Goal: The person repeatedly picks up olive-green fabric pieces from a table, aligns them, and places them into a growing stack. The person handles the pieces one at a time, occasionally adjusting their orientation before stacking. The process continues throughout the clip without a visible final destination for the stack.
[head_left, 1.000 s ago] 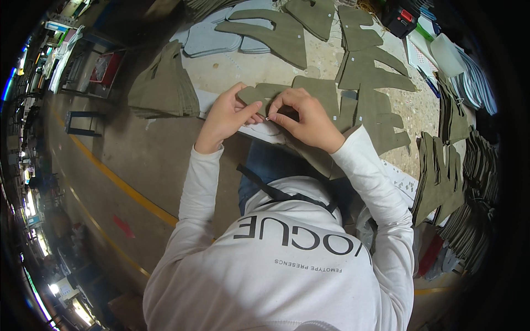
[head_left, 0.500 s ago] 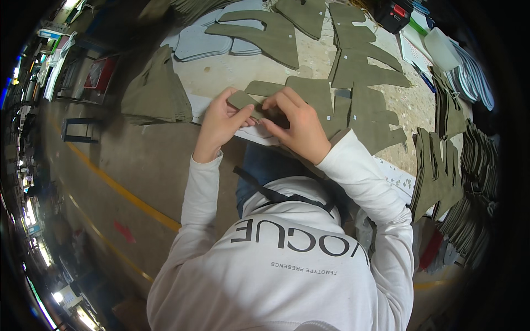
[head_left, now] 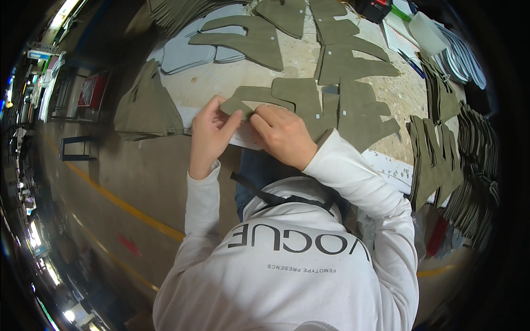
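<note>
My left hand [head_left: 211, 134] pinches a small olive-green fabric piece [head_left: 234, 106] between thumb and fingers at the table's near edge. Close beside it, my right hand [head_left: 285, 135] has its fingers curled down onto the right end of the same piece; its fingertips are partly hidden. Just beyond both hands lies a larger cut olive fabric panel [head_left: 302, 92] with a curved arm reaching left. More olive panels with small white stickers [head_left: 361, 107] lie to the right of my right hand.
A stack of olive panels [head_left: 146, 105] hangs over the table's left edge. Pale blue-grey pieces [head_left: 190, 49] lie at the back. Bundles of olive pieces [head_left: 433, 157] stand at the right, near a black-and-red device [head_left: 374, 9]. A dark stool [head_left: 76, 149] stands on the floor at left.
The fingers of my right hand have curled in and lowered against the small fabric piece. The held piece has tilted, and the whole view has shifted slightly.
</note>
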Tool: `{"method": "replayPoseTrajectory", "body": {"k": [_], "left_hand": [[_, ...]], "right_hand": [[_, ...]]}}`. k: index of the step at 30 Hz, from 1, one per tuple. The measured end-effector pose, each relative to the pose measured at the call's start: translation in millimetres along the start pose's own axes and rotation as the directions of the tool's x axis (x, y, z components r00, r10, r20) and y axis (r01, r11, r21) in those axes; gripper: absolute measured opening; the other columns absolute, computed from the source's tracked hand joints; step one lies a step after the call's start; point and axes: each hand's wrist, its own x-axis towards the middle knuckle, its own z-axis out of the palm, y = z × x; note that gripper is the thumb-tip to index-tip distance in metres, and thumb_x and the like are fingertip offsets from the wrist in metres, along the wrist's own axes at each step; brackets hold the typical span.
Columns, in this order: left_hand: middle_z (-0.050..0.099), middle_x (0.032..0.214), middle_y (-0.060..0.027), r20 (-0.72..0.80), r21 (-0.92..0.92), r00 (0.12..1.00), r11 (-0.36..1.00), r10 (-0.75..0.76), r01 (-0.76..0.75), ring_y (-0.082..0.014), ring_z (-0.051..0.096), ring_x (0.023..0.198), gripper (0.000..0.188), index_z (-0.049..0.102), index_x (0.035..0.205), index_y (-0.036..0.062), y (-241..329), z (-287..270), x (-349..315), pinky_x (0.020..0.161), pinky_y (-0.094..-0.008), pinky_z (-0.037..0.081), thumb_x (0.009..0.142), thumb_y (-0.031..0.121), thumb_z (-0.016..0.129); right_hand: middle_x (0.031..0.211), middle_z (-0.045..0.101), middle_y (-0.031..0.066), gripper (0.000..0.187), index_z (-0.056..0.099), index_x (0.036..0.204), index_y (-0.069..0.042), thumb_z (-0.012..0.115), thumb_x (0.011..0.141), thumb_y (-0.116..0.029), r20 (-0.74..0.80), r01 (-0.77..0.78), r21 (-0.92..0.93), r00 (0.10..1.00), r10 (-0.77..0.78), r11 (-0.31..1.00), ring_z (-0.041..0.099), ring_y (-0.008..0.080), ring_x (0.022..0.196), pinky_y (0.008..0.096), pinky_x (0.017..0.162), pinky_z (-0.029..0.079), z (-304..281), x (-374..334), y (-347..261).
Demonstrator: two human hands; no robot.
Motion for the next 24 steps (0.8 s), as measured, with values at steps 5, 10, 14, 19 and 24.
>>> {"method": "replayPoseTrajectory", "body": {"k": [5, 10, 14, 19, 24], "left_hand": [[0.067, 0.08, -0.0068, -0.142, 0.407, 0.988, 0.913, 0.065, -0.002, -0.0138, 0.064, 0.068, 0.025, 0.061, 0.105, 0.0013, 14, 5, -4, 0.06, -0.026, 0.05, 0.083, 0.006, 0.072], [0.07, 0.096, -0.0081, -0.051, 0.684, 0.86, 0.645, 0.508, -0.341, -0.0245, 0.066, 0.09, 0.026, 0.068, 0.101, 0.0052, 33, 12, -15, 0.077, -0.0336, 0.052, 0.076, 0.005, 0.074], [0.072, 0.103, -0.0063, 0.462, 0.426, 0.745, 0.616, 0.482, -0.663, -0.0234, 0.068, 0.093, 0.02, 0.073, 0.096, 0.006, 34, 36, -18, 0.08, -0.0318, 0.054, 0.077, 0.006, 0.075], [0.073, 0.101, -0.0039, 0.615, 0.375, 0.557, 0.415, 0.557, -0.829, -0.0233, 0.069, 0.088, 0.021, 0.073, 0.096, 0.0069, 22, 65, 0, 0.074, -0.0325, 0.056, 0.076, 0.009, 0.075], [0.073, 0.098, -0.0055, 0.644, 0.349, 0.482, 0.332, 0.595, -0.876, -0.0224, 0.07, 0.087, 0.025, 0.072, 0.096, 0.0049, 26, 54, 0, 0.072, -0.0327, 0.056, 0.071, 0.007, 0.075]], "right_hand": [[0.089, 0.06, 0.0092, 0.021, 0.062, 0.091, -0.005, 0.074, 0.08, -0.018, 0.16, -0.119, 0.085, 0.982, 0.104, 0.989, 0.063, 0.03, 0.084, 0.0394, 0.071, 0.051, -25, 3, -1], [0.089, 0.065, 0.0096, 0.014, 0.069, 0.096, -0.005, 0.073, 0.083, -0.008, 0.082, -0.33, -0.033, 0.94, 0.332, 0.943, 0.065, 0.0296, 0.079, 0.037, 0.068, 0.051, -118, -21, 23], [0.097, 0.065, 0.0102, 0.034, 0.069, 0.105, -0.003, 0.077, 0.072, -0.004, 0.305, -0.422, -0.197, 0.831, 0.464, 0.885, 0.063, 0.0303, 0.088, 0.0368, 0.073, 0.052, -164, -54, 28], [0.101, 0.063, 0.0058, 0.041, 0.067, 0.108, -0.006, 0.075, 0.068, -0.004, 0.185, -0.251, -0.209, 0.939, 0.291, 0.945, 0.061, 0.0269, 0.088, 0.0358, 0.076, 0.053, -148, -86, 23], [0.101, 0.063, 0.0047, 0.04, 0.067, 0.106, -0.005, 0.074, 0.067, -0.003, 0.161, -0.171, -0.272, 0.962, 0.22, 0.947, 0.061, 0.0249, 0.088, 0.0343, 0.073, 0.054, -145, -91, 28]]}}
